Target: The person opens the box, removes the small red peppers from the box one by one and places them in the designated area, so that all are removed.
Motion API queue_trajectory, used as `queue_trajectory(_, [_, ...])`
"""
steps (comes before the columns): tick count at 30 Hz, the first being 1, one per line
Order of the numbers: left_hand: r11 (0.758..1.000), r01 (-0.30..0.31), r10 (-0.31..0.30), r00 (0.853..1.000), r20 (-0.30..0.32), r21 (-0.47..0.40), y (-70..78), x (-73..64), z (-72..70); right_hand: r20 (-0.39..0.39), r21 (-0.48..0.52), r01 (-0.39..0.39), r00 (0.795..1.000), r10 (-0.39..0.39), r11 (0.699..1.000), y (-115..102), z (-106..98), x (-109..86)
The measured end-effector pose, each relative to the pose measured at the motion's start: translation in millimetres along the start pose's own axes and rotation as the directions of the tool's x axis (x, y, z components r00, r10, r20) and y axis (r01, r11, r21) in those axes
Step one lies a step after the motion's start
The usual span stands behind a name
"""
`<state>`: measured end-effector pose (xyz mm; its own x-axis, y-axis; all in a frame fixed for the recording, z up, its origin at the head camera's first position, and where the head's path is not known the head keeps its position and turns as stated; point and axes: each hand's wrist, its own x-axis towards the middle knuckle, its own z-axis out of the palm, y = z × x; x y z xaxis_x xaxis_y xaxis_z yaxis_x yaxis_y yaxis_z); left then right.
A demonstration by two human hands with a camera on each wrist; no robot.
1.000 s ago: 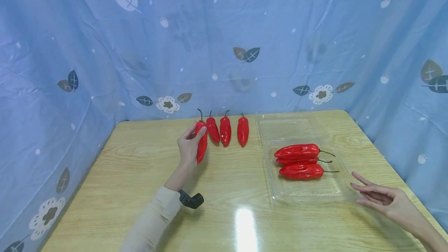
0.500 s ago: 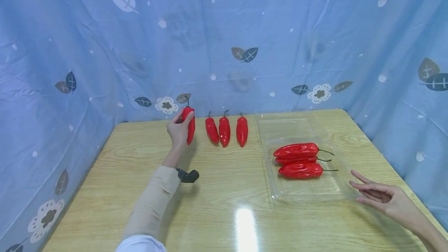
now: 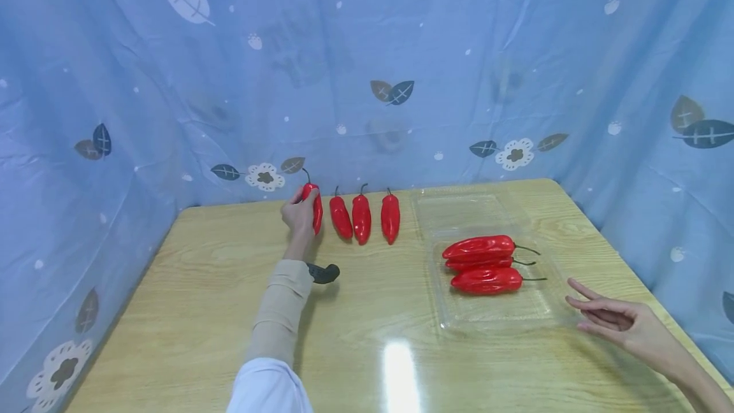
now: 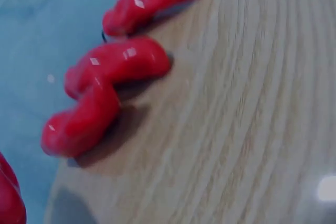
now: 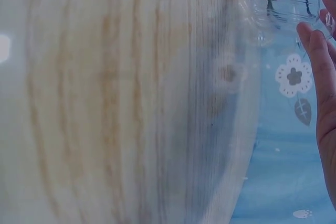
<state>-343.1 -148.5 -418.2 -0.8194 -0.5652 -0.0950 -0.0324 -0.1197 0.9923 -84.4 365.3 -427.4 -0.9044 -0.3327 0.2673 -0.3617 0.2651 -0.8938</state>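
My left hand [image 3: 299, 214] pinches a red chili pepper [image 3: 317, 212] between thumb and fingers, stem pointing up, at the left end of a row near the table's back edge. Part of that held pepper [image 4: 8, 195] shows at the lower left of the left wrist view. To its right lie three more red peppers, the nearest one [image 3: 341, 217] leaning towards the middle one [image 3: 362, 219], the third [image 3: 390, 218] a little apart. Beside the right edge of a clear plastic container [image 3: 493, 318], my right hand [image 3: 622, 324] holds its fingers loosely extended; whether they touch it I cannot tell.
Three red peppers [image 3: 486, 280] lie sideways in the container's near half, stems to the right. Its hinged lid [image 3: 459, 209] lies spread open behind. A blue patterned curtain [image 3: 344, 69] encloses the wooden table [image 3: 355, 336] at the back and sides.
Carrying its pepper, the left hand has moved left, away from the other three, then slightly down and right over the last half second. The right hand has kept its place beside the container.
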Motion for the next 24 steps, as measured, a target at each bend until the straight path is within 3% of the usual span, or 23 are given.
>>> queue_trajectory(6, [0.999, 0.013, -0.013, 1.000, 0.001, 0.047, -13.3, 4.3, -0.2, 0.026, 0.078, 0.055, 0.998, -0.057, 0.995, 2.7, 0.2, 0.0])
queue_trajectory(16, [0.978, -0.021, -0.010, 0.989, 0.147, 0.205, -22.1, 6.4, -7.0, 0.029, 0.073, 0.040, 0.999, -0.042, 0.997, 1.5, -1.2, -0.1])
queue_trajectory(20, [0.968, -0.015, -0.019, 0.991, 0.132, 0.250, -27.2, 7.7, -8.3, 0.034, 0.103, 0.050, 0.998, -0.053, 0.993, 2.7, -1.1, -0.4])
queue_trajectory(24, [0.953, -0.020, 0.000, 0.998, 0.066, 0.303, -31.6, 7.0, -6.7, 0.025, 0.117, 0.058, 0.998, -0.061, 0.991, 3.2, -0.5, -0.1])
